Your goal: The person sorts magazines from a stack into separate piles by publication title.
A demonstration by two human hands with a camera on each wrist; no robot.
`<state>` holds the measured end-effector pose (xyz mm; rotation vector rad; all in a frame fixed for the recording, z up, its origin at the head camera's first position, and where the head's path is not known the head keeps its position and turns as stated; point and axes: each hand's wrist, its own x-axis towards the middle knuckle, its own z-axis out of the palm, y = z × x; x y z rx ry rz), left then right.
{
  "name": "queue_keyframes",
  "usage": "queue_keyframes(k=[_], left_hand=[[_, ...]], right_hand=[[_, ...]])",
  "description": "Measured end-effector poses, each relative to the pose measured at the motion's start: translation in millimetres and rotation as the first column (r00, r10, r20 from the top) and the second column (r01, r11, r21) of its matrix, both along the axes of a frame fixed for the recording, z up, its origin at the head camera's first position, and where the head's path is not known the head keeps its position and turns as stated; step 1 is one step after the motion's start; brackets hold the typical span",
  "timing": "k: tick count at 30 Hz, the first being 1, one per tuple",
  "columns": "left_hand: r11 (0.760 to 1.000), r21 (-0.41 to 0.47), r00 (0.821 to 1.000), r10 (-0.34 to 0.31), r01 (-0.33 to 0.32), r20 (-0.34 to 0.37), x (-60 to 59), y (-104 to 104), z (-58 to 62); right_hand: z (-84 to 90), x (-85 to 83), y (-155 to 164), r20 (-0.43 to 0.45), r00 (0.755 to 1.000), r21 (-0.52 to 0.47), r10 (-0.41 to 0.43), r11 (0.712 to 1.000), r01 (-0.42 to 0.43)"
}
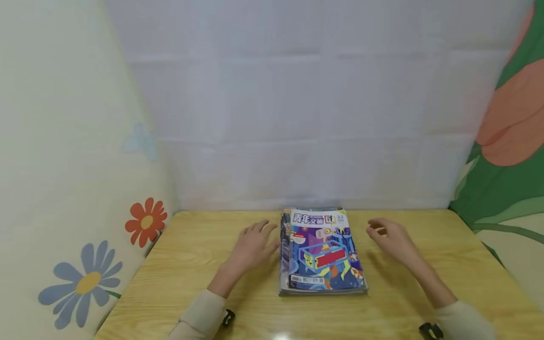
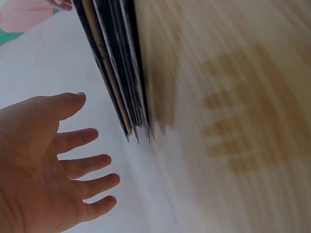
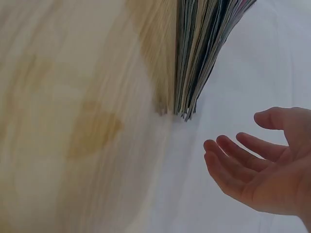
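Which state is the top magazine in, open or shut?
Shut: the top magazine lies flat, its front cover facing up.

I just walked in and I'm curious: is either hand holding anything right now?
Left hand: open, holding nothing, beside the magazine stack.
Right hand: open, fingers loosely bent, holding nothing.

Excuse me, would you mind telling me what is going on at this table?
A person's left hand and right hand hover on either side of a stack of magazines, which lies on a wood-grain table. The left fingers are spread, the right ones loosely bent. Neither hand touches the stack.
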<state>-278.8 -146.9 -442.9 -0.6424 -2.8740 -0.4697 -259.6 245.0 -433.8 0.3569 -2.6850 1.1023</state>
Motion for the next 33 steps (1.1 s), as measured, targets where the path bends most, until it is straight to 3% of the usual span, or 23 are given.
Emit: queue_keyframes(k=[6,12,18,25,29,33], left_hand=[[0.993,0.114,0.999,-0.024,0.02,0.028,7.3,18,1.4],[0.987,0.163,0.995,-0.005,-0.011,0.101,9.5,34,1.1],[0.985,0.156,0.984,0.041,-0.069,0.175,7.4,47,6.2],[0.969,0.203,0.965,0.088,-0.141,0.249,3.1,55,7.3],[0.948,0.247,0.95,0.127,-0.201,0.285,2.1,58,5.5],[0.912,0.3,0.928,0.176,-0.279,0.329,0.3,60,4.3]], right_hand=[[-4.0,-0.9,-11,0.01,1.0,-0.063,0.007,0.998,-0.006],[-5.0,-1.9,-18,0.114,0.993,-0.148,0.04,0.989,-0.023],[-4.2,-5.6,-22,0.254,0.965,-0.173,0.065,0.985,-0.021],[-6.6,-12.3,-27,0.362,0.929,-0.066,0.08,0.996,-0.06],[-10.2,-11.8,-30,0.429,0.899,-0.084,0.088,0.995,-0.057],[-12.6,-13.8,-32,0.466,0.879,-0.152,0.105,0.988,-0.037]])
